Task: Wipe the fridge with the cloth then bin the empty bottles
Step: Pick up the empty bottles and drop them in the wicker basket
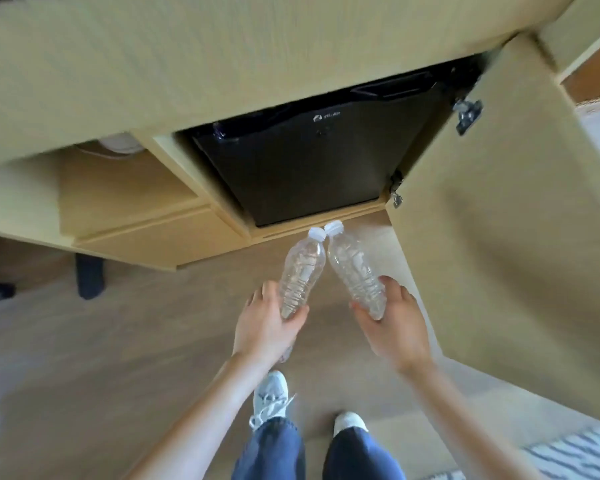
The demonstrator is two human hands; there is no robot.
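Observation:
My left hand grips the base of a clear empty plastic bottle with a white cap. My right hand holds a second clear empty bottle the same way. Both bottles point away from me and their caps nearly touch just in front of the black mini fridge. The fridge sits in a light wooden cabinet with its own door shut. A bit of pale cloth seems tucked under my left palm; I cannot tell for certain.
The wooden cabinet door stands wide open on the right. A desk top overhangs the fridge, with an open shelf to the left. A dark chair leg stands on the wood floor at left. A striped rug lies at bottom right.

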